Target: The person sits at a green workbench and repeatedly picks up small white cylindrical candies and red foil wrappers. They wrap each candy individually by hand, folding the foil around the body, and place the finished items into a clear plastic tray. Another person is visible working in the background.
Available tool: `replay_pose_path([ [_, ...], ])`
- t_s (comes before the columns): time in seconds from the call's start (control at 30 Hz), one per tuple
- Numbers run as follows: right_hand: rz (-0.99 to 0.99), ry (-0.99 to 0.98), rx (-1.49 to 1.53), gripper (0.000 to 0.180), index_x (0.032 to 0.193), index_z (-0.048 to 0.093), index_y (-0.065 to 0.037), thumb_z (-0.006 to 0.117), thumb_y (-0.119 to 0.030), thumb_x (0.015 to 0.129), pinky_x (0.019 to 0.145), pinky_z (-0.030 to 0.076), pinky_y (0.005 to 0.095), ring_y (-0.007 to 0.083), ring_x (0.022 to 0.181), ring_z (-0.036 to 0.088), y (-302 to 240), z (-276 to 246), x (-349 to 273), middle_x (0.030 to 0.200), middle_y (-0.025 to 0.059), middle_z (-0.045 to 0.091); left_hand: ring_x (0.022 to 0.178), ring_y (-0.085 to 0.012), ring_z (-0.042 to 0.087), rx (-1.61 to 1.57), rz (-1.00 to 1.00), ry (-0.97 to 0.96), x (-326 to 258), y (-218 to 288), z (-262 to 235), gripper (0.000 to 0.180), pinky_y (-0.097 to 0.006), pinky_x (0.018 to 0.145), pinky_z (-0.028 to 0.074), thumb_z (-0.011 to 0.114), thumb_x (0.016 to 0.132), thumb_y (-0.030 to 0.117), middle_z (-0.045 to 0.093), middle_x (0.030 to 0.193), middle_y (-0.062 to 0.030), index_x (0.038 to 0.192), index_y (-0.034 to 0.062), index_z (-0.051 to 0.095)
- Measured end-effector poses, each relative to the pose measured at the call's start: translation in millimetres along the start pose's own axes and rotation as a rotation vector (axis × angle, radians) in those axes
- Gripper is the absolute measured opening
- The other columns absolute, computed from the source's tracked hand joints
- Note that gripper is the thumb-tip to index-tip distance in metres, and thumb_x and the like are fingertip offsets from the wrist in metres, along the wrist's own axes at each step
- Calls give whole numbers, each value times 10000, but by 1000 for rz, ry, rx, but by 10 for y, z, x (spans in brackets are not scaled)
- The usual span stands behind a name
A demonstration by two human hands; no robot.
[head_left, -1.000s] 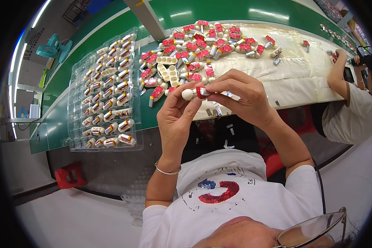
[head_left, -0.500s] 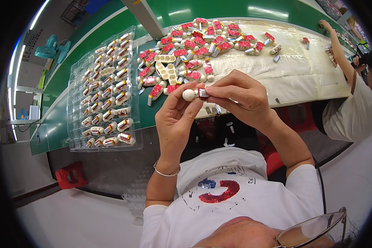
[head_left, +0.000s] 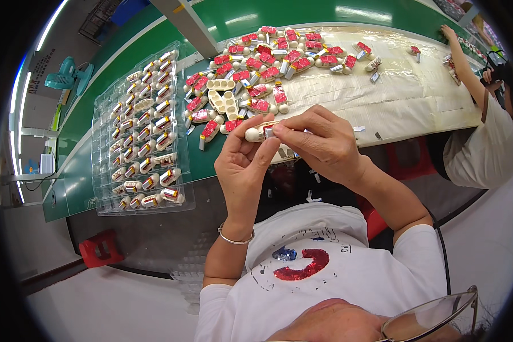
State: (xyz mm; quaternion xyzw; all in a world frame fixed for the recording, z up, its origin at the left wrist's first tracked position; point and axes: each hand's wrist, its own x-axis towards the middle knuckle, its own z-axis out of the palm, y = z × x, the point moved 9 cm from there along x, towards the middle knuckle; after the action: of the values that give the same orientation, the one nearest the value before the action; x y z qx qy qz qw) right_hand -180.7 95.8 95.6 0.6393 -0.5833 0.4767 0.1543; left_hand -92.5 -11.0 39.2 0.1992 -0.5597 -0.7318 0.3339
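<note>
Close in front of my chest, my left hand (head_left: 240,162) holds a cream, rounded plastic casing (head_left: 252,135) between thumb and fingers. A flat silver block (head_left: 268,131), like a small battery cell, lies against that casing. My right hand (head_left: 328,141) pinches at the block with thumb and forefinger, its fingertips hiding part of it. Just beyond my hands is a pile of similar casings with red faces and silver blocks (head_left: 261,106). Among them lie a few bare cream pieces with round hollows (head_left: 220,85).
A clear plastic tray (head_left: 186,188) with rows of similar casings lies on the green table (head_left: 74,176) at left. Pale covering (head_left: 376,108) spreads over the right side. Another person's arm (head_left: 464,65) reaches in at far right. A red stool (head_left: 100,249) stands at lower left.
Both hands have shifted slightly left with the casing. The silver block has turned from lying beside a dark red face to sitting against the casing, nearer my left thumb.
</note>
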Motion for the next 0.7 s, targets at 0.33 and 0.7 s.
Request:
replay_pose_path([
  [0.33, 521, 99, 605, 373, 1153, 677, -75, 771, -150, 800, 876, 511, 285, 162, 1007, 610, 391, 159, -167, 1142, 85, 626, 1023, -229, 664, -71, 164, 93, 5, 87, -108, 317, -314, 857, 585, 585, 882, 15, 622, 1179, -249, 1192, -43, 554],
  [0.7, 647, 92, 864, 352, 1137, 675, -53, 767, -95, 800, 871, 528, 259, 122, 959, 627, 381, 284, -196, 1009, 45, 625, 983, -210, 672, -73, 128, 151, -45, 7, -187, 342, -310, 850, 587, 577, 856, 3, 637, 1131, -190, 1192, -56, 553],
])
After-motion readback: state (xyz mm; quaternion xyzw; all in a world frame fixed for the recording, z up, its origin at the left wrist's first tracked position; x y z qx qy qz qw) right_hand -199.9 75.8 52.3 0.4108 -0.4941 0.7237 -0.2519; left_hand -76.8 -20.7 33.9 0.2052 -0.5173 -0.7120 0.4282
